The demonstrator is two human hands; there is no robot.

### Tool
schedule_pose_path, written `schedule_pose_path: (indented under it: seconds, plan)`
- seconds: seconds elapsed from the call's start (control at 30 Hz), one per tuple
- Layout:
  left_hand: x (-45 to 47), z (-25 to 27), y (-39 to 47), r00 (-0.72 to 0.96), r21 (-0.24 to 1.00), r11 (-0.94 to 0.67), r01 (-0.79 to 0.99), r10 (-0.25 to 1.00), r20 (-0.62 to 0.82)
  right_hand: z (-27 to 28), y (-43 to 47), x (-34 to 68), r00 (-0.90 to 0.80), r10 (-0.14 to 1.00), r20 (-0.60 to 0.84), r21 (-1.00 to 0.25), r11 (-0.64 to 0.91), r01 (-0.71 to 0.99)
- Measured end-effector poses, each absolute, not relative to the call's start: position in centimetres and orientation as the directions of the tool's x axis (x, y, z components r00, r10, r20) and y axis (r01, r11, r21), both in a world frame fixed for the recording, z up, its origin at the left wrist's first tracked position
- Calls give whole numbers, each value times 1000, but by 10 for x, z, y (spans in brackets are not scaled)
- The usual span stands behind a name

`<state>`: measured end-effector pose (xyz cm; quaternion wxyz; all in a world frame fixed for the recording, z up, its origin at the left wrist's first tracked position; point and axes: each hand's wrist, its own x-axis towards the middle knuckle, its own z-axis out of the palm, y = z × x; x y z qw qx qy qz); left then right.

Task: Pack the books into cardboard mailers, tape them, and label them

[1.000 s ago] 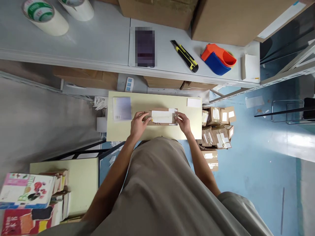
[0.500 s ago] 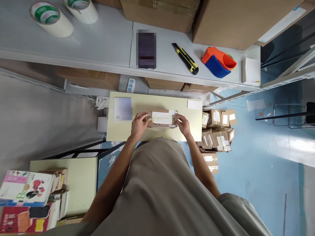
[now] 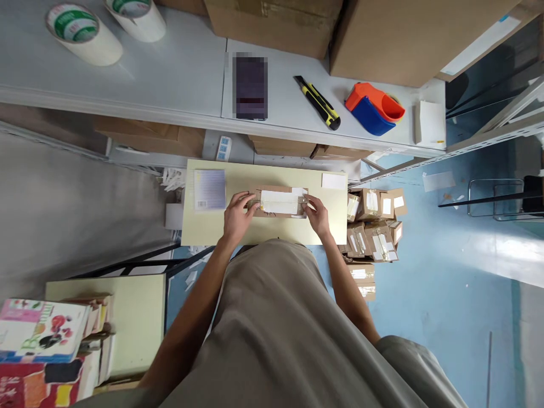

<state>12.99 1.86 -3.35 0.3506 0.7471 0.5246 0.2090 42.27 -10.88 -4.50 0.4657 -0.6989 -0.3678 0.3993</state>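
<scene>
A small cardboard box (image 3: 279, 202) with a white label and clear tape across its top is held over the pale yellow table (image 3: 204, 229). My left hand (image 3: 238, 215) grips its left end between thumb and fingers. The right end is pinched in the same way by my right hand (image 3: 317, 215). Left of the box lies a sheet with purple print and a barcode (image 3: 211, 188). A small white paper (image 3: 334, 181) lies near the table's far right corner.
On the grey shelf ahead are tape rolls (image 3: 91, 42), a yellow-black utility knife (image 3: 318, 103), an orange and blue tape dispenser (image 3: 374, 107) and large cartons (image 3: 395, 42). Several taped boxes (image 3: 378, 238) are heaped on the floor at right. Books (image 3: 46, 328) lie on a side table at lower left.
The box has tipped slightly, so less of its near side shows. Both hands keep their hold on its ends. The whole view has shifted a little.
</scene>
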Motion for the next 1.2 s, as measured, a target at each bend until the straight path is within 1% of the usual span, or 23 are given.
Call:
schedule_pose_path:
  seconds: [0.13, 0.6, 0.83, 1.2]
  plan:
    - [127, -42, 14, 351, 732, -174, 659, 932, -93, -54, -114, 418, 400, 877, -267, -936, -335, 109]
    - [110, -55, -10, 354, 751, -136, 646, 925, -136, -67, -139, 409, 367, 878, -307, -919, -374, 125]
    - [105, -76, -25, 366, 715, -117, 689, 908, -203, -87, -154, 397, 362, 849, -385, -893, -442, 88]
    - [114, -79, -6, 377, 724, -129, 678, 906, -192, -99, -139, 410, 366, 846, -387, -890, -447, 92]
